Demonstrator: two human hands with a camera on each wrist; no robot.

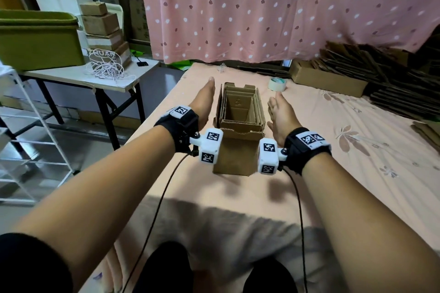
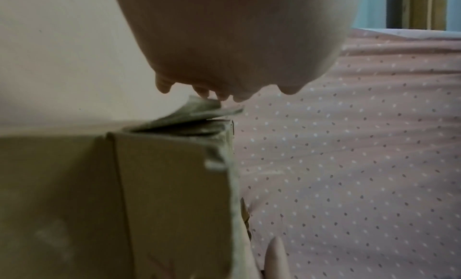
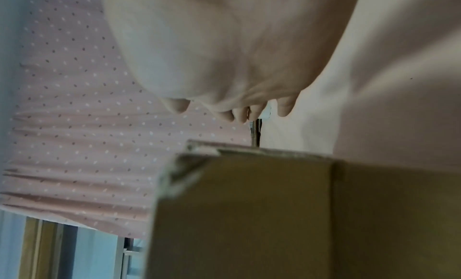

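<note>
An open-topped cardboard box (image 1: pixel 238 150) stands upright on the pink bed sheet (image 1: pixel 333 173), with several folded cardboard layers lining its inner walls. My left hand (image 1: pixel 204 100) lies flat along the box's left side with straight fingers, very close to or touching the wall. To the right of the box, my right hand (image 1: pixel 281 112) is held flat and open, a small gap away. Neither hand holds anything. The left wrist view shows the palm (image 2: pixel 224 46) over the box corner (image 2: pixel 162 184). From the right wrist, the palm (image 3: pixel 212 46) sits above the box (image 3: pixel 249 204).
A tape roll (image 1: pixel 277 84) lies behind the box. A shallow cardboard box (image 1: pixel 326 79) and stacks of flat cardboard (image 1: pixel 392 83) fill the back right. At left stands a table (image 1: pixel 78 76) with a green bin (image 1: pixel 38 40), string (image 1: pixel 107 68) and small boxes. A dotted curtain (image 1: pixel 262 7) hangs behind.
</note>
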